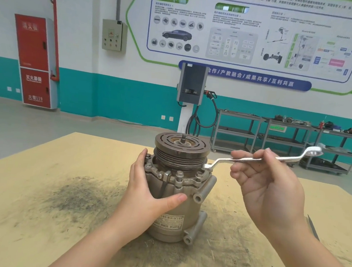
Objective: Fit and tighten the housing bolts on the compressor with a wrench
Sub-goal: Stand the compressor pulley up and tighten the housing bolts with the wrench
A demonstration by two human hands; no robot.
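Note:
A metal compressor (pixel 185 214) stands upright on the wooden table (pixel 40 186), its rusty grooved pulley (pixel 181 147) on top. Several housing bolts (pixel 180 174) stick up around the flange under the pulley. My left hand (pixel 145 192) wraps the compressor's left side, thumb across the front of the body. My right hand (pixel 266 182) grips the shank of a silver offset ring wrench (pixel 242 159). The wrench's near ring sits at a bolt on the flange's right side (pixel 207 167); its far ring (pixel 312 153) points up and right.
A dark greasy stain (pixel 77 197) covers the table left of the compressor. A thin dark tool (pixel 313 227) lies at the table's right edge, partly hidden by my right arm. Metal shelving carts (pixel 286 137) and a charging post (pixel 192 86) stand behind.

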